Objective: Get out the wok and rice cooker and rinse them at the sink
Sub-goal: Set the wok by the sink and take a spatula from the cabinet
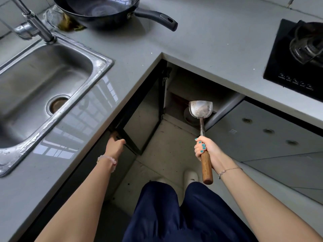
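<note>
The wok (pixel 97 9) sits on the grey table (pixel 201 37) behind the sink (pixel 40 79), its far rim cut off by the top of the frame; it is dark, round and glossy inside, and its black handle (pixel 157 19) points away from the sink toward the stove (pixel 297 58). No rice cooker can be made out; the open cabinet (pixel 183 102) below the table's inner corner is shadowed, and only a pale round shape shows inside. The right hand (pixel 205 148) is closed around a spatula (pixel 202 130), fingers wrapped where the wooden grip meets the steel shaft, scoop-shaped blade upward and away from the sink. The left hand (pixel 115 144) reaches to the dark cabinet door (pixel 139 119) beneath the sink side; its fingertips are hidden behind the edge, so its grip cannot be told.
</note>
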### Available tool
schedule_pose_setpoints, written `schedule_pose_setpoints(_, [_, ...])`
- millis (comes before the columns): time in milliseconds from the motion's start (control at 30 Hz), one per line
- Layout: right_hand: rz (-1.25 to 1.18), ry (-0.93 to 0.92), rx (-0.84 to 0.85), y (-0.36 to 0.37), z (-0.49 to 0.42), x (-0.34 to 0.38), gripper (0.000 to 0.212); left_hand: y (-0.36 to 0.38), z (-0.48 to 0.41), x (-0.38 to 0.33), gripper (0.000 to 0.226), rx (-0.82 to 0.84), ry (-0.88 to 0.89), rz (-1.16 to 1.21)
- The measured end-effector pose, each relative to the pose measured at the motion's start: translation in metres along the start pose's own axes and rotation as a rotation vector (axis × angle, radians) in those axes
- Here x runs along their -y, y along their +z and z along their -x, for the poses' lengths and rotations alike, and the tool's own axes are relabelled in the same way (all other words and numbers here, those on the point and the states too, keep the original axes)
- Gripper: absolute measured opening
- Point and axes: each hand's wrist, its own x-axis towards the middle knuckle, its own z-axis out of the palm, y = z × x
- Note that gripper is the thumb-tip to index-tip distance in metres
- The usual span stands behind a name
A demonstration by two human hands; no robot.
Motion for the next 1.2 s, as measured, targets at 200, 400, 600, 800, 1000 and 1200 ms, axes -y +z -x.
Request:
schedule_pose_setpoints(200, [-0.068,-0.008,0.015,-0.001,0.006,0.005,0.056,0.033,0.041,0.013,0.054,0.143,0.099,-0.102])
schedule_pose_setpoints(400, [-0.065,-0.054,-0.018,-0.026,0.023,0.019,0.058,0.099,0.085,0.003,0.051,0.349,0.124,-0.084])
schedule_pose_setpoints(600, [-0.019,-0.081,-0.068,-0.066,0.057,0.039,0.049,0.179,0.107,-0.019,0.061,0.550,0.105,-0.158])
schedule_pose_setpoints(800, [0.247,-0.165,-0.092,-0.097,0.091,0.044,0.046,0.213,0.115,-0.044,0.050,0.483,0.183,-0.148])
schedule_pose_setpoints(1000, [0.176,-0.041,0.096,-0.113,0.129,0.061,0.052,0.213,0.122,-0.065,0.044,0.361,0.233,-0.064])
schedule_pose_setpoints(1200, [0.158,0.032,0.224,-0.116,0.157,0.074,0.045,0.208,0.140,-0.089,0.039,0.274,0.280,0.065])
